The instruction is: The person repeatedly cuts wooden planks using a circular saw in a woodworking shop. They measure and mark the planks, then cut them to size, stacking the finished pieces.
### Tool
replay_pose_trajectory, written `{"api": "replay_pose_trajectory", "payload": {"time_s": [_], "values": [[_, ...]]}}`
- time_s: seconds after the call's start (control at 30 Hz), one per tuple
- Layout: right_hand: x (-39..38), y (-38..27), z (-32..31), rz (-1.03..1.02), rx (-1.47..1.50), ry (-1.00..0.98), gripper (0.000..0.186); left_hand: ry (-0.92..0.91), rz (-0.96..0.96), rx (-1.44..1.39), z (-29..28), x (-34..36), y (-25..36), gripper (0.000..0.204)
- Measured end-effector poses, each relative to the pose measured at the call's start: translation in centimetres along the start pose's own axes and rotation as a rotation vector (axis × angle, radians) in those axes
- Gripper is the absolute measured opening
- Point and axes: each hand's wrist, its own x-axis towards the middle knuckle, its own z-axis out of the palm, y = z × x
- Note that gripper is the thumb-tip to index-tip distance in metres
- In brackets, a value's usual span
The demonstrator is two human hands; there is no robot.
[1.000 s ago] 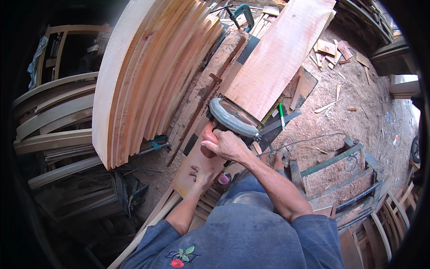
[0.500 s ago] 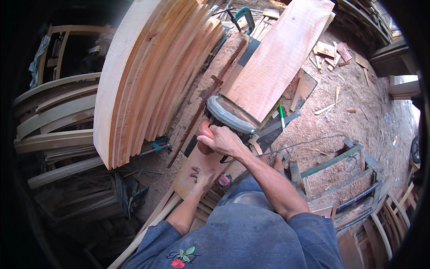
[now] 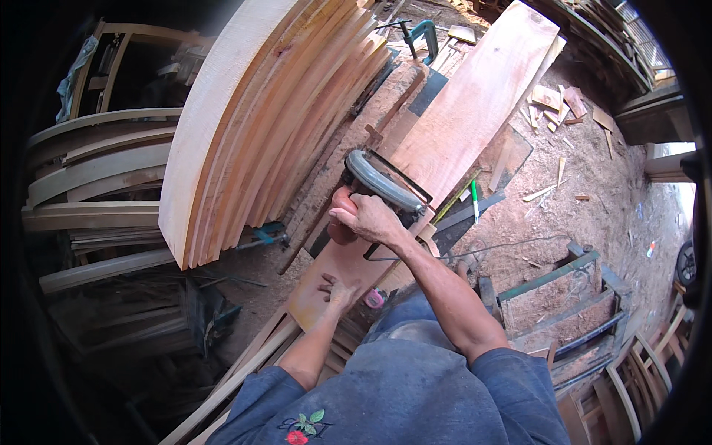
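Observation:
My right hand (image 3: 372, 221) is closed around the handle of a circular saw (image 3: 389, 182) with a curved grey guard and a reddish-orange body. The saw lies crosswise over a long pale wooden board (image 3: 475, 96), which stretches away to the upper right. Its blade is hidden from view. Nearer to me, the board's yellowish end (image 3: 305, 300) lies under my left hand (image 3: 337, 289). That hand rests on the wood with its fingers spread, holding nothing. A pink round object (image 3: 374, 298), perhaps a tape measure, sits beside the board.
Thick curved planks (image 3: 245, 141) stand stacked at the left. A teal clamp (image 3: 424, 41) is beyond the saw. A green marker (image 3: 475, 200) lies right of the board, near a dark cord (image 3: 512, 245). Offcuts (image 3: 552, 104) and sawdust cover the floor; a wooden frame (image 3: 556, 297) stands at right.
The saw has shifted slightly away from my left hand, and more of its base plate edge shows. My left hand stays on the board. The whole view has shifted a little.

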Motion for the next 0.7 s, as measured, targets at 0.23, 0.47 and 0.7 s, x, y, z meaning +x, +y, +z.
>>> {"api": "replay_pose_trajectory", "payload": {"time_s": [0.23,0.47,0.7], "values": [[-0.8,-0.1,0.0,-0.032,-0.013,0.037,0.068,0.077,0.048,0.101,0.6,1.1,-0.4,0.156],[-11.0,-1.3,-4.6,0.006,-0.022,0.008,0.059,0.013,-0.059,-0.021,-1.0,-1.8,1.6,0.157],[-23.8,-2.0,-11.8,0.174,-0.056,0.25,0.038,0.295,0.544,0.069,-4.6,0.3,6.1,0.142]]}}
